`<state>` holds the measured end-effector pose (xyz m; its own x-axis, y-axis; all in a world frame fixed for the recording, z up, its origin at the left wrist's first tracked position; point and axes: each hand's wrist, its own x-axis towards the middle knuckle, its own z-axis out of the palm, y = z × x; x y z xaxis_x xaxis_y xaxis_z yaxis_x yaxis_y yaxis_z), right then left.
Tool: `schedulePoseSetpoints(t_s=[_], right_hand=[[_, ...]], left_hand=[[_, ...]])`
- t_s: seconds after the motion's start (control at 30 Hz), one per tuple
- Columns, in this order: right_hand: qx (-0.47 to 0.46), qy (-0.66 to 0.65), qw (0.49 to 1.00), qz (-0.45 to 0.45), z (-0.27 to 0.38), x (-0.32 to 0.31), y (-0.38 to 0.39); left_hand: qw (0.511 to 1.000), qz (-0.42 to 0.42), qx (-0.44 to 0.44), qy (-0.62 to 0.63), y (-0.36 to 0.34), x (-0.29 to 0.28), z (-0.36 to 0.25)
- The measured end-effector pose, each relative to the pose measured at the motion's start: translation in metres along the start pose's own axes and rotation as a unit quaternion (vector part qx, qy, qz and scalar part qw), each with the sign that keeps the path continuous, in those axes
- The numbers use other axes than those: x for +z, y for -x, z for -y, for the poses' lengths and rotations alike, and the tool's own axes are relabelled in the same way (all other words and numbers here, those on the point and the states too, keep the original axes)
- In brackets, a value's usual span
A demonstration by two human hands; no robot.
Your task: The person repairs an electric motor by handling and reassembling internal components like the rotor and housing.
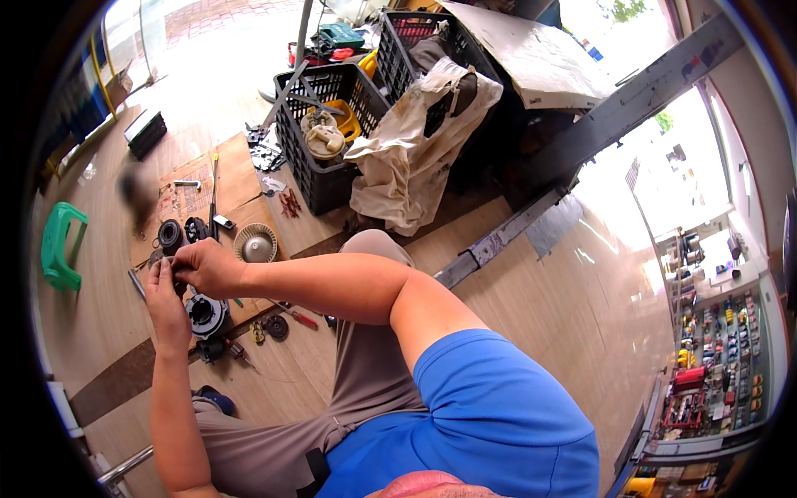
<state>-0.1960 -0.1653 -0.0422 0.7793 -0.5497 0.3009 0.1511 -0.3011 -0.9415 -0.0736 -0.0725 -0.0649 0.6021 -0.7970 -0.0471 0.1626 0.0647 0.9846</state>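
Observation:
My left hand (169, 309) and my right hand (211, 269) meet above a sheet of cardboard (237, 170) on the floor. The fingers of both are pinched together around something small and dark, mostly hidden by the fingers. Just below them lies a round grey and black motor-like housing (206, 316). To the right of my hands sits a ribbed, cream-coloured blower wheel (256, 246). Beyond my fingers stand a black ribbed cylinder (170, 233) and other small black parts. A red-handled screwdriver (304, 319) rests on the floor near my knee.
Black plastic crates (332, 184) stand ahead, one holding yellow and white parts, with a stained cloth (415, 149) draped over. A green stool (62, 247) is at the left. A grey metal beam (606, 137) slants across the right. Shelves of small goods (722, 357) line the far right.

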Motion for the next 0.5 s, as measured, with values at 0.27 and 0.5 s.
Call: schedulePoseSetpoints(t_s=[0.27, 0.5], right_hand=[[0.026, -0.094, 0.995, -0.001, 0.003, 0.012, 0.0], [0.056, -0.056, 0.997, 0.025, -0.003, 0.015, 0.0]], left_hand=[[1.0, 0.021, 0.007, -0.006, -0.001, -0.009, -0.014], [0.996, -0.023, 0.047, 0.068, -0.013, -0.022, -0.018]])
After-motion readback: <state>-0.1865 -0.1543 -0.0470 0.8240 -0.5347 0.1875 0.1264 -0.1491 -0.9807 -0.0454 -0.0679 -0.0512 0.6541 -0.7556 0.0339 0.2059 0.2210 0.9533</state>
